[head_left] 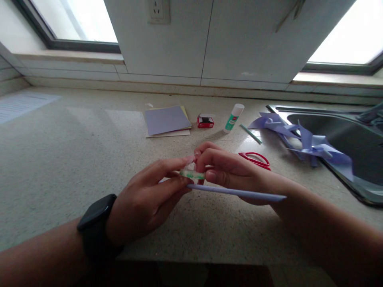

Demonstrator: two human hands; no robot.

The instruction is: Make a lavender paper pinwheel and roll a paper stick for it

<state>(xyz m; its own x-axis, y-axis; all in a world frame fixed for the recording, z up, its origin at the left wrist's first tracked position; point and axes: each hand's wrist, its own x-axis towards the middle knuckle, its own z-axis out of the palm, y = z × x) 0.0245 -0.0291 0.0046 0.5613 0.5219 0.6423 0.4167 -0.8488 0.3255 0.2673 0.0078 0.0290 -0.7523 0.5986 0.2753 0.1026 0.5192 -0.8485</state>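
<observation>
Both hands meet above the counter's front part. My left hand [152, 191], wearing a black watch [97, 215], pinches one end of a thin lavender paper stick [239, 192]. The stick stretches right, passing below my right hand [230, 169]. Fingers of my right hand close on a small roll of clear tape [191, 174], seen edge-on with green marks on it. A translucent strip [189, 161] rises between the fingertips of both hands. Red-handled scissors [257, 159] lie just behind my right hand, their blades hidden by it.
Stacked coloured paper [167, 119], a small red box [205, 121], an upright glue stick [233, 118] and a short pale green stick [250, 134] are farther back. Lavender paper pinwheels [314, 147] lie over the rim of the metal sink [335, 187]. A printed sheet [24, 104] is at far left.
</observation>
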